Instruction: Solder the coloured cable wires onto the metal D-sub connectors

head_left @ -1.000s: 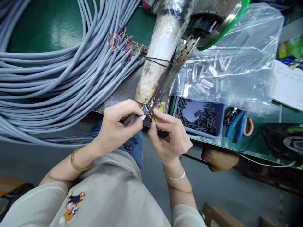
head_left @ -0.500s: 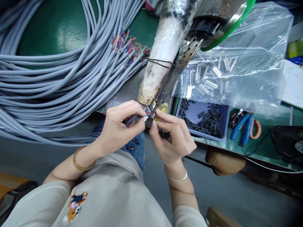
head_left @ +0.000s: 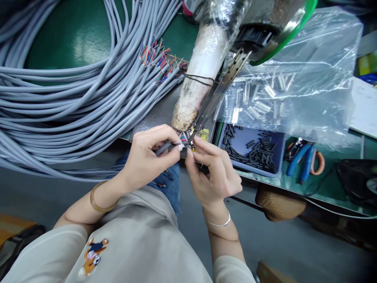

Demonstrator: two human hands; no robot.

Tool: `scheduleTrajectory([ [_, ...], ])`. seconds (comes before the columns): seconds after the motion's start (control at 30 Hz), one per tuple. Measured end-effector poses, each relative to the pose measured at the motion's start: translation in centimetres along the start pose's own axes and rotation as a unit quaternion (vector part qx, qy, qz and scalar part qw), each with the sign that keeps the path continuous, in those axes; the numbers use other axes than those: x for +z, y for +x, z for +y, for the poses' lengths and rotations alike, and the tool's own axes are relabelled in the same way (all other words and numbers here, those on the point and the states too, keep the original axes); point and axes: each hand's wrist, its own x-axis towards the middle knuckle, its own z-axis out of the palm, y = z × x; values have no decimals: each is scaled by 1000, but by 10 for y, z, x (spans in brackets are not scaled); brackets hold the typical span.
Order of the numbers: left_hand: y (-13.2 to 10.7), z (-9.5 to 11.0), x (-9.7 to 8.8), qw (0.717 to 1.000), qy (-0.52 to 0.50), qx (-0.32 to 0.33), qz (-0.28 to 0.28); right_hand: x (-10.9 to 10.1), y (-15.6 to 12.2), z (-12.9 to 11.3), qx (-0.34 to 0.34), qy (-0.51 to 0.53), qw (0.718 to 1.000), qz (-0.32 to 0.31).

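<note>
My left hand [head_left: 154,151] is closed around a grey cable [head_left: 164,148], thumb and forefinger pinching near its stripped end. Thin coloured wires [head_left: 183,136] fan out from that end, beside a small metal-pinned part. A white wrap or pad covers the left thumb tip. Just to the right, my right hand [head_left: 213,165] has thumb and fingers drawn together in a pinch by the wire ends; what lies between them is too small to name. Above both hands, a fixed soldering iron [head_left: 219,92] slants down, its dark tip touching or very near the wires.
A bundle of grey cables [head_left: 97,90] with stripped ends fills the left of the bench. A plastic-wrapped tube [head_left: 196,74] stands beside the iron. To the right are a clear bag [head_left: 318,98] of metal-pinned connectors, a blue tray [head_left: 240,147] of black sleeves, and blue-handled pliers [head_left: 306,159].
My right hand has shifted slightly left, its fingertips closer to the wire ends. The left hand keeps its pinch on the cable almost in place. The view has moved very slightly.
</note>
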Motion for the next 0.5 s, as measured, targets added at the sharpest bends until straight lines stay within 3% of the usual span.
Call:
scheduleTrajectory([
  [0.13,0,-1,1,999,-7,-36,-13,-2,-2,2,9,26,999,-21],
  [0.5,3,4,0,1000,5,-20,-1,0,4,4,2,13,1000,1],
])
